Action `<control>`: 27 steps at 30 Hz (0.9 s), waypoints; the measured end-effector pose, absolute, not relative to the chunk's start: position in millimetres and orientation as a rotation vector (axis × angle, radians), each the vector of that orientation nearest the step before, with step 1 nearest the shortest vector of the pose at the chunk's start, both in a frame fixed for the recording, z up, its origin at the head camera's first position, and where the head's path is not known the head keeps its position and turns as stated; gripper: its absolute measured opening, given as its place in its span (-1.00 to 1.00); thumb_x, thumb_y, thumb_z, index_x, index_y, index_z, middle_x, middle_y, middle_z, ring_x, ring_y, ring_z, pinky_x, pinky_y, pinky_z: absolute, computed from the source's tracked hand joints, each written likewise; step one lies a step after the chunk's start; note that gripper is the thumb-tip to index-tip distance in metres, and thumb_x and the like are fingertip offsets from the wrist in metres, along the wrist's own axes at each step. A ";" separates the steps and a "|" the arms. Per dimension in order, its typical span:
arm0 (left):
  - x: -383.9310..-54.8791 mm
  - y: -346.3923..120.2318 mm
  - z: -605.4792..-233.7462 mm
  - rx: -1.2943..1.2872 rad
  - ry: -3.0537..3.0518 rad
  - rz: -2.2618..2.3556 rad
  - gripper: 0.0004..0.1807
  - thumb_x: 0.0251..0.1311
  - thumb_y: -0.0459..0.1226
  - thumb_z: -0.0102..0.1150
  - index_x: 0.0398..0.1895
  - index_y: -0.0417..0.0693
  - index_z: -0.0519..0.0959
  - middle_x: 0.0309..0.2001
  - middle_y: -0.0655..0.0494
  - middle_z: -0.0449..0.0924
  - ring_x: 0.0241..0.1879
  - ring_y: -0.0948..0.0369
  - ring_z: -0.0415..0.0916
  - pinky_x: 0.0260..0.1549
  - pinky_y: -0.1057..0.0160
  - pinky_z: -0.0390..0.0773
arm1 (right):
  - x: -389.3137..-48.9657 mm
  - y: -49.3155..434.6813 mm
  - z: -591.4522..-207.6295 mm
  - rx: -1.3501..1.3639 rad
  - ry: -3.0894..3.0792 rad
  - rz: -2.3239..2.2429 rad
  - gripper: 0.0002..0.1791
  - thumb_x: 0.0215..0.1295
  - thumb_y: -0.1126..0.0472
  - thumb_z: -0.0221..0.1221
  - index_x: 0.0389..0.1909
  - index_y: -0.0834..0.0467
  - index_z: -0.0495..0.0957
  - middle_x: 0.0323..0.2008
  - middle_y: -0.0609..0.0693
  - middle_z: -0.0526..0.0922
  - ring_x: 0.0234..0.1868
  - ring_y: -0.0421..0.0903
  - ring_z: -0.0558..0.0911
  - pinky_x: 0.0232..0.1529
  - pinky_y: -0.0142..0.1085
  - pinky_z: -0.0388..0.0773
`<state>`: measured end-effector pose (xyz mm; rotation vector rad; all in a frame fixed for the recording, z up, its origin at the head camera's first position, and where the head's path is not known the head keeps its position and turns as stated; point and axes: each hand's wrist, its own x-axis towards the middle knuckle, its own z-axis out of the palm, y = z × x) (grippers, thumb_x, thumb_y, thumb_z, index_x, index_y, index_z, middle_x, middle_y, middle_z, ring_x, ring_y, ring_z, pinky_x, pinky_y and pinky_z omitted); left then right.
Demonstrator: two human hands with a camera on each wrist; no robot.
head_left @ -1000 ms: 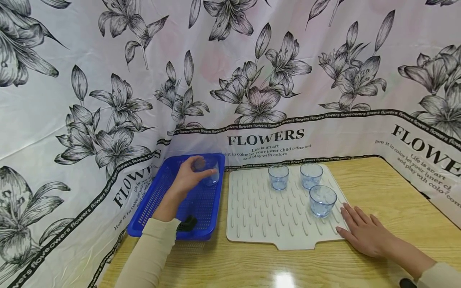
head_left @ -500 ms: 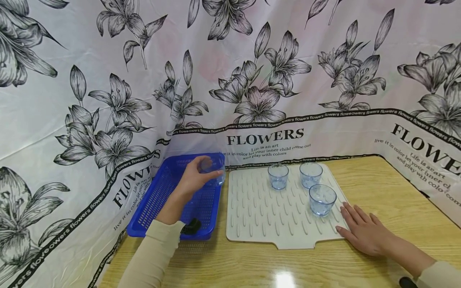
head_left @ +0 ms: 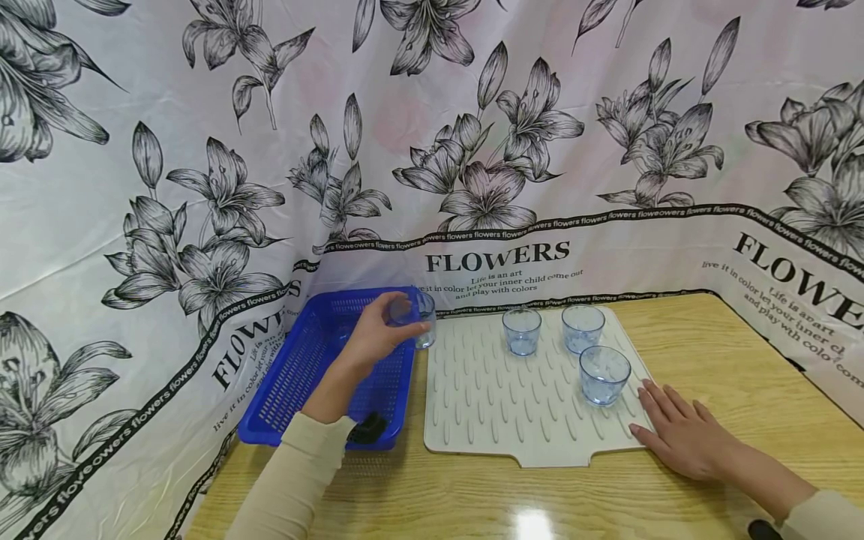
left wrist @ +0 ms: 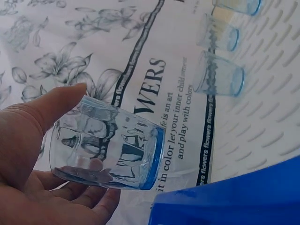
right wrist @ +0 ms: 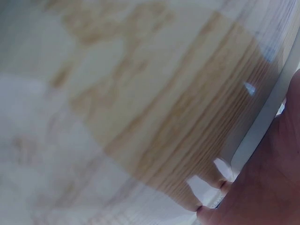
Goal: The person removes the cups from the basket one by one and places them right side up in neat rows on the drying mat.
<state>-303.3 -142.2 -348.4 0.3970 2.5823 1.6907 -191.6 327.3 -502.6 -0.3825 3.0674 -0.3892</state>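
My left hand (head_left: 378, 334) grips a clear bluish glass (left wrist: 105, 145) between thumb and fingers, above the right rim of the blue basket (head_left: 270, 405). In the left wrist view the glass is tilted on its side, its thick blue base pointing away from the palm. Flat beside the white drying mat (head_left: 472, 397), my right hand (head_left: 688, 442) touches the mat's right edge with its fingertips. Three similar glasses stand upright on the mat: one at the back middle (head_left: 522, 334), one at the back right (head_left: 583, 328) and one nearer the right hand (head_left: 604, 377).
A wooden table (head_left: 459, 499) lies under the basket and mat. Behind it hangs a white cloth (head_left: 364, 67) printed with flowers and lettering. The basket's raised wall stands just left of the mat.
My left hand has carried the glass rightward from inside the basket to over its right rim. The right hand and the three glasses on the mat have stayed put.
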 end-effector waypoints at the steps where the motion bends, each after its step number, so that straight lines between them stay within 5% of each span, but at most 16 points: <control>1: -302.6 -140.7 -348.2 0.401 2.583 1.687 -0.17 0.18 -0.14 0.49 0.47 -0.07 0.31 0.38 -0.10 0.41 0.37 -0.02 0.35 0.27 -0.09 0.44 | -191.6 327.2 -502.5 -0.381 3.067 -0.391 -0.13 0.58 -0.21 -0.04 0.50 0.47 0.13 0.49 0.47 0.13 0.46 0.53 0.09 0.27 0.56 -0.03; 18: -294.8 -112.5 -347.5 0.444 2.585 1.600 -0.06 0.17 -0.11 0.50 0.56 -0.07 0.22 0.38 -0.04 0.40 0.47 -0.08 0.23 0.26 -0.14 0.46 | -193.1 328.1 -504.0 -0.377 3.070 -0.381 -0.12 0.58 -0.21 -0.04 0.50 0.47 0.13 0.49 0.47 0.13 0.46 0.53 0.09 0.27 0.55 -0.02; 27: -292.1 -95.5 -351.9 0.511 2.554 1.557 -0.06 0.17 -0.11 0.51 0.55 -0.10 0.23 0.37 -0.08 0.40 0.34 -0.02 0.38 0.12 -0.05 0.57 | -193.5 328.5 -505.4 -0.379 3.070 -0.374 -0.12 0.58 -0.21 -0.06 0.50 0.48 0.12 0.49 0.47 0.12 0.46 0.53 0.08 0.27 0.55 -0.03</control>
